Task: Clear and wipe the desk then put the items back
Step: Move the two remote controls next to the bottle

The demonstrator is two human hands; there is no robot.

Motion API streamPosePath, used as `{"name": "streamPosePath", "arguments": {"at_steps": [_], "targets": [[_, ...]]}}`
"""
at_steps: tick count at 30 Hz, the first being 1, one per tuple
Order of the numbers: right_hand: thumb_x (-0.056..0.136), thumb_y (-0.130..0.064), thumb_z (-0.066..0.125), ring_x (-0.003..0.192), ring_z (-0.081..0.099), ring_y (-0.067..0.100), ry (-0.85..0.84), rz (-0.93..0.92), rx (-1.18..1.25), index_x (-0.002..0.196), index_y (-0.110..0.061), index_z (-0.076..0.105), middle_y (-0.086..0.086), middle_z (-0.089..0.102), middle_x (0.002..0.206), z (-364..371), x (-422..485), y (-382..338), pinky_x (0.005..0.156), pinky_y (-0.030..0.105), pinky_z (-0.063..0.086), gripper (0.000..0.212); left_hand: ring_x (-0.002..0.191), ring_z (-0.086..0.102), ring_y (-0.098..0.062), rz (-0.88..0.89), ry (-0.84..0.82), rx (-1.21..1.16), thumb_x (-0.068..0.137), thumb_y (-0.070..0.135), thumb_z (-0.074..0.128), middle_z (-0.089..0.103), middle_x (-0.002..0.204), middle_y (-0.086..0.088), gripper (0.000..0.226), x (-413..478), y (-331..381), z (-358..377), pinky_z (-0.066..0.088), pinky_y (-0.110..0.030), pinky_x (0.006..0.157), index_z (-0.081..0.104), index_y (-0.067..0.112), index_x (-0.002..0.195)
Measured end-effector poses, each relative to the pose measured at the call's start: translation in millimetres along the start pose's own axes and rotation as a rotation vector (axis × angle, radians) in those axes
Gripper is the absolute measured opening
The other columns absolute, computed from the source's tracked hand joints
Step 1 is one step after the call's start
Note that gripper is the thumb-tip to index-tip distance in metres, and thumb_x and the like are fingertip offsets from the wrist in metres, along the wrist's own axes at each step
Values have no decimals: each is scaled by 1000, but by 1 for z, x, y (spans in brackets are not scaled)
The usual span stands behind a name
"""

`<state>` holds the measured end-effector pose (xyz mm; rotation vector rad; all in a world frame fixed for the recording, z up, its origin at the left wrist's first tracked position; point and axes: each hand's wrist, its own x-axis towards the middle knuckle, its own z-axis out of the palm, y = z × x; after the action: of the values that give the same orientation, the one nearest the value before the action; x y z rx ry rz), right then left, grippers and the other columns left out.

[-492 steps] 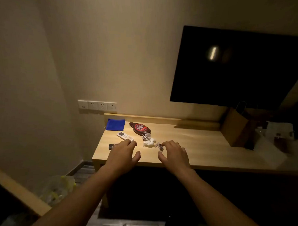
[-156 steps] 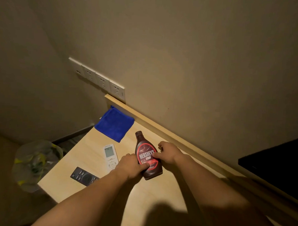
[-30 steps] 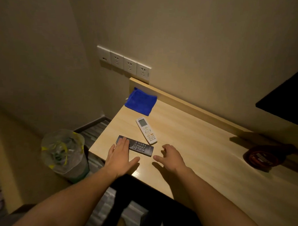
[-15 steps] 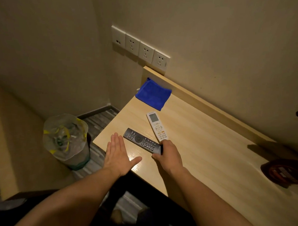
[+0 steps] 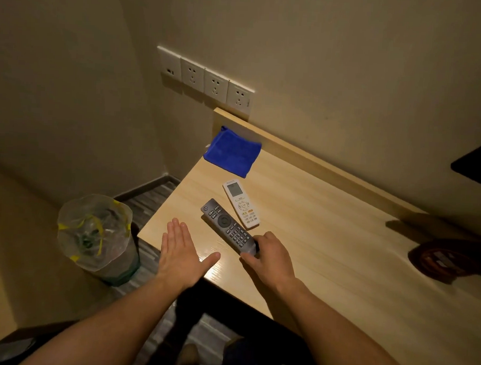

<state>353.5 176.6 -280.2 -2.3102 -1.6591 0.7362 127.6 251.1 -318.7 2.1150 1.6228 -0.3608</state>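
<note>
A black remote [image 5: 226, 226] lies near the front left corner of the wooden desk [image 5: 327, 241]; my right hand [image 5: 269, 256] grips its near end. Just beyond it lies a white remote [image 5: 240, 203] with a small screen. A folded blue cloth [image 5: 232, 151] rests at the back left corner against the desk's raised back edge. My left hand [image 5: 182, 253] hovers flat and open over the desk's front left corner, holding nothing. A brown syrup bottle [image 5: 448, 260] lies in shadow at the right.
A bin lined with a clear bag [image 5: 96, 236] stands on the floor left of the desk. A row of wall sockets [image 5: 205, 80] sits above the back left corner. A dark screen's corner [image 5: 477, 165] shows at the right edge.
My right hand has closed on the near end of the black remote and lifted or turned it slightly. The left hand stays flat beside it. The camera moved closer.
</note>
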Motion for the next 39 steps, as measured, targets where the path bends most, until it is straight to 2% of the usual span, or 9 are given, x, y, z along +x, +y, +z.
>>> {"name": "streamPosePath", "arguments": {"at_steps": [2, 5, 7, 11, 18, 22, 26, 35, 39], "targets": [[89, -53, 67, 84, 52, 7, 66, 34, 67, 122, -24, 67, -9, 53, 100, -9, -12, 10, 66, 22, 42, 43, 155, -33, -34, 51, 42, 14, 81, 99, 16, -38, 164, -22, 129, -5, 9, 0, -13, -48, 129, -36, 2, 150], [89, -51, 72, 86, 55, 6, 186, 144, 162, 126, -24, 67, -7, 55, 102, -25, -33, 32, 73, 25, 46, 46, 155, -33, -33, 167, 77, 15, 83, 97, 14, -38, 164, -21, 128, -9, 39, 3, -13, -47, 129, -30, 1, 156], [89, -47, 75, 85, 57, 4, 277, 241, 251, 128, -22, 68, -9, 56, 103, -35, -48, 48, 72, 20, 45, 47, 155, -33, -32, 253, 76, 7, 83, 97, 15, -37, 165, -19, 127, -11, 66, 6, -14, -46, 129, -29, 3, 157], [86, -41, 81, 81, 61, 2, 462, 466, 385, 119, -22, 72, -13, 57, 102, -55, -83, 90, 66, 12, 43, 39, 154, -36, -28, 452, 83, 22, 85, 97, 10, -39, 165, -15, 122, -15, 127, 23, -16, -45, 128, -30, 6, 157], [84, -38, 82, 74, 55, 3, 679, 817, 397, 105, -17, 75, -3, 62, 99, -72, -156, 183, 62, 24, 42, 30, 152, -41, -21, 722, 58, 92, 88, 93, 5, -37, 166, -11, 114, -13, 217, 67, -18, -43, 127, -26, 9, 159], [85, -36, 83, 76, 62, 18, 718, 963, 357, 104, -9, 76, 5, 66, 97, -72, -186, 234, 64, 30, 48, 34, 155, -35, -23, 719, 123, 187, 89, 91, 1, -26, 171, -13, 112, -4, 232, 92, -16, -45, 128, -20, 7, 160], [87, -38, 81, 80, 69, 26, 684, 1043, 338, 103, -8, 76, 11, 71, 100, -71, -197, 263, 71, 38, 60, 35, 160, -23, -24, 723, 193, 181, 93, 89, 11, -11, 174, -14, 112, 2, 230, 103, -6, -48, 130, -6, 4, 163], [88, -37, 80, 83, 67, 28, 697, 1154, 333, 107, -7, 74, 12, 69, 106, -72, -199, 286, 75, 37, 58, 36, 162, -16, -24, 725, 217, 182, 94, 87, 18, -3, 175, -15, 111, 3, 230, 105, -2, -48, 130, 1, 3, 164], [88, -34, 81, 79, 61, 24, 719, 1163, 311, 107, -6, 73, 12, 65, 105, -72, -201, 293, 73, 35, 54, 35, 163, -11, -25, 734, 229, 173, 95, 86, 22, 1, 175, -16, 110, 4, 229, 105, -2, -48, 130, 5, 2, 164]]}}
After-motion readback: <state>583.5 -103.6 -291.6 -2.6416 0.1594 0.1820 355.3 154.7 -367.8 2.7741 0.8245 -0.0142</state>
